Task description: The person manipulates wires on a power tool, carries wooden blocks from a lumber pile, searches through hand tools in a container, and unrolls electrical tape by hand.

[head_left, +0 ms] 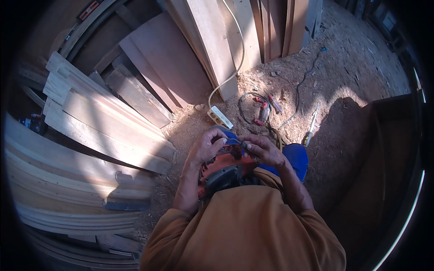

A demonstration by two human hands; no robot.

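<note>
A red and black power tool rests on my lap, partly covered by my shirt and arms. Its near end looks opened up, with thin wires showing. Over it, my left hand pinches one part of a dark cable between thumb and fingers. Close by on the right, my right hand has its thumb and fingers closed on the same cable. The fingers hide the exact ends of the cable.
A white power strip lies on the sawdust floor. Beyond my knees are a red handle piece, a small red tool and a long thin blade with a handle. Wooden boards lean and stack on the left.
</note>
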